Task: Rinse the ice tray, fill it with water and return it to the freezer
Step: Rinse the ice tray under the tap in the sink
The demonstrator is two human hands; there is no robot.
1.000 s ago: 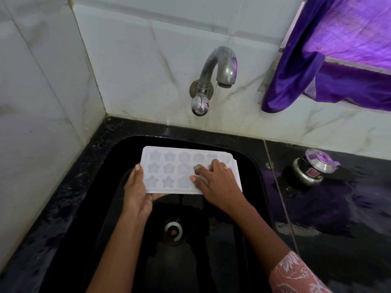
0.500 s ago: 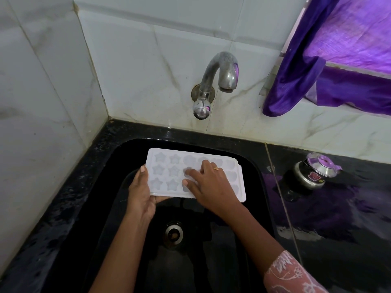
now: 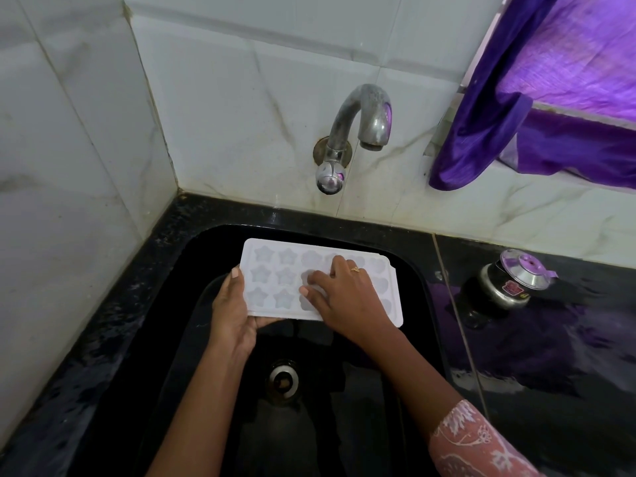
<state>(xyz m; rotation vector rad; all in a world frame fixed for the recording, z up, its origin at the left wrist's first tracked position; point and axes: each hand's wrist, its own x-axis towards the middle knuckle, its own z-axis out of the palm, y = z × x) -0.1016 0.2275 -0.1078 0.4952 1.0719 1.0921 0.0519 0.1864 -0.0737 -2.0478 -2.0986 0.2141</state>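
A white ice tray (image 3: pixel 272 280) with star-shaped and round cells is held flat over the black sink (image 3: pixel 409 266). My left hand (image 3: pixel 232 316) grips its near left corner, thumb along the left edge and fingers underneath. My right hand (image 3: pixel 347 299) lies on top of the tray's middle, fingers spread and pressing into the cells; it hides several cells. The metal tap (image 3: pixel 364 122) juts from the tiled wall above the tray, and no water runs from it.
The sink's drain (image 3: pixel 284 380) lies below the tray. A small steel pot with a lid (image 3: pixel 509 280) stands on the black counter at the right. A purple curtain (image 3: pixel 537 98) hangs at the upper right. Marble tile walls close the left and back.
My right hand has slid leftward across the tray's cells. The tray sits slightly more to the right under the tap; my left hand keeps the same grip.
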